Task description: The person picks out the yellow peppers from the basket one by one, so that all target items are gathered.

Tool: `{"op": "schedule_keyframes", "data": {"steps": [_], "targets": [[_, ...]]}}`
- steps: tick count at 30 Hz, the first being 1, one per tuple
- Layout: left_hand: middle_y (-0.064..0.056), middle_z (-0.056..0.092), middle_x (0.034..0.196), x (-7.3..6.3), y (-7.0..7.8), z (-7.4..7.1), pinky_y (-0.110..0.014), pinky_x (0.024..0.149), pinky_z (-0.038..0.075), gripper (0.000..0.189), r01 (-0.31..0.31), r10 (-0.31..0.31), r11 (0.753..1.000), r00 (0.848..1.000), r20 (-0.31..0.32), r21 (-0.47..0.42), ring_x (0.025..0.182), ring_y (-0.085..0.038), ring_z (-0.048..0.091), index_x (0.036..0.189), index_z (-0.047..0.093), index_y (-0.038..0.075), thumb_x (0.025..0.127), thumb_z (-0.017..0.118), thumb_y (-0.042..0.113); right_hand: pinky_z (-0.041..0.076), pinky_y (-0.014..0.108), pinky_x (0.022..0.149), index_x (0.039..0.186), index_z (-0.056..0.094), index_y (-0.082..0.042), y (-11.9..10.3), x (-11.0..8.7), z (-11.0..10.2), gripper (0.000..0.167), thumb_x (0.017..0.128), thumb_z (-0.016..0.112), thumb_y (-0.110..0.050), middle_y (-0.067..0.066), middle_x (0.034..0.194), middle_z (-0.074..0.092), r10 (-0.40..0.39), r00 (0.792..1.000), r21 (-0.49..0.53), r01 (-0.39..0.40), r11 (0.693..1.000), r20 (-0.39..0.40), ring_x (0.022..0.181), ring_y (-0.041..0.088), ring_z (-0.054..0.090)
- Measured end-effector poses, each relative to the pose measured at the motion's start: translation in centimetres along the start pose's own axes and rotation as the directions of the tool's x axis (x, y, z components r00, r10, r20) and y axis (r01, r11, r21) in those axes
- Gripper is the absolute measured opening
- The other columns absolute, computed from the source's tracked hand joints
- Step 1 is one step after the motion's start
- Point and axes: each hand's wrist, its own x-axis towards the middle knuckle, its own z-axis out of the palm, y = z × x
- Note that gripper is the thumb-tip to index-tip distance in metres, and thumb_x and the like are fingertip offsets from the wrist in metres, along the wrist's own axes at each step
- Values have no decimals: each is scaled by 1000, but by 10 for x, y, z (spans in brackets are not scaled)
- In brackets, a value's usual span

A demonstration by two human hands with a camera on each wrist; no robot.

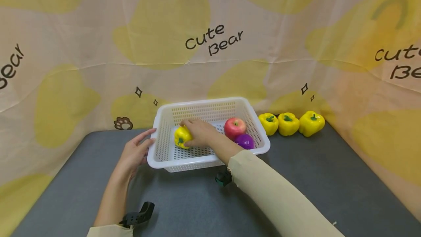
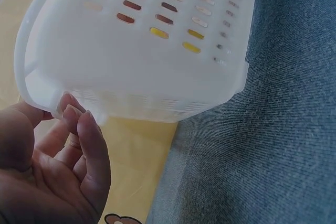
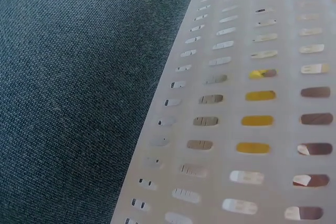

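A white slotted plastic basket [image 1: 197,163] stands on the grey table, holding a red apple [image 1: 235,128], a purple onion-like ball [image 1: 245,141] and a yellow bell pepper [image 1: 181,137]. My right hand [image 1: 201,133] reaches inside over the front rim, its fingers and thumb gripping the pepper at the left end. Through the slots of the basket wall [image 3: 231,129] in the right wrist view, bits of yellow and of the hand show; the grip itself is hidden there. At the basket's left corner my left hand [image 1: 134,153] pinches the rim, fingertips [image 2: 86,121] curled against it.
Three more yellow bell peppers [image 1: 269,124], [image 1: 288,124], [image 1: 311,123] stand in a row right of the basket. Behind the grey table [image 1: 184,204] hangs a printed cloth [image 1: 164,28], which also runs along both sides.
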Motion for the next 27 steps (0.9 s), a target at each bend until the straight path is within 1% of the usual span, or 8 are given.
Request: {"op": "schedule_keyframes", "data": {"steps": [4,6,9,13,19,22,25,27], "targets": [[-21,54,143,0,0,0,-37,78,61,54,-5,5,1000,1000,1,-3,92,-12,71,156,40,27,105,51,38,46,46,110,153,38,-24,1,-1,0,83,84,75,-51,8,149,50,22,1000,-13,-22,1000,0,127,25,53],[-21,54,143,0,-1,0,-37,78,61,53,-7,7,1000,1000,2,-4,92,-12,71,156,40,27,105,51,38,45,46,111,153,38,-23,1,-2,0,85,83,76,-51,9,150,47,16,1000,-10,-16,1000,-1,129,26,51],[-21,54,143,1,-1,0,-37,78,61,54,-8,8,1000,1000,0,-3,92,-13,70,156,40,27,105,51,38,42,46,115,153,40,-21,1,-2,0,84,81,78,-44,9,157,41,-44,999,8,43,999,5,136,27,48],[-20,53,143,1,-2,0,-37,78,61,54,-4,4,1000,1000,-2,-7,92,-13,70,156,40,28,104,51,39,41,45,116,154,39,-19,1,-2,-1,83,82,78,-33,6,159,41,-118,992,35,116,993,38,138,25,48],[-20,54,142,1,-3,-1,-35,77,61,53,3,-3,1000,1000,-4,-8,91,-13,70,156,40,28,105,51,38,45,48,112,156,37,-25,0,-5,-2,84,84,79,-35,8,155,45,-41,998,71,37,997,56,132,26,52],[-20,53,142,1,-3,0,-35,77,61,53,5,-5,1000,1000,-5,-4,91,-13,69,156,40,28,105,51,39,47,45,109,156,38,-26,0,-6,-1,84,83,79,-40,10,151,47,-9,999,75,5,997,48,125,24,53],[-20,53,143,1,-3,0,-37,78,61,53,1,-1,1000,1000,-2,-3,93,-14,69,156,41,28,105,51,39,49,43,106,157,35,-28,1,-6,-1,86,83,79,-42,9,149,47,-5,999,81,1,997,39,121,23,54],[-20,53,144,1,-2,0,-37,79,61,53,-2,2,1000,1000,-2,-2,93,-14,70,155,41,28,105,51,38,49,46,107,157,33,-32,1,-7,-2,88,83,79,-41,8,153,43,-8,999,96,4,995,34,125,25,54]]}}
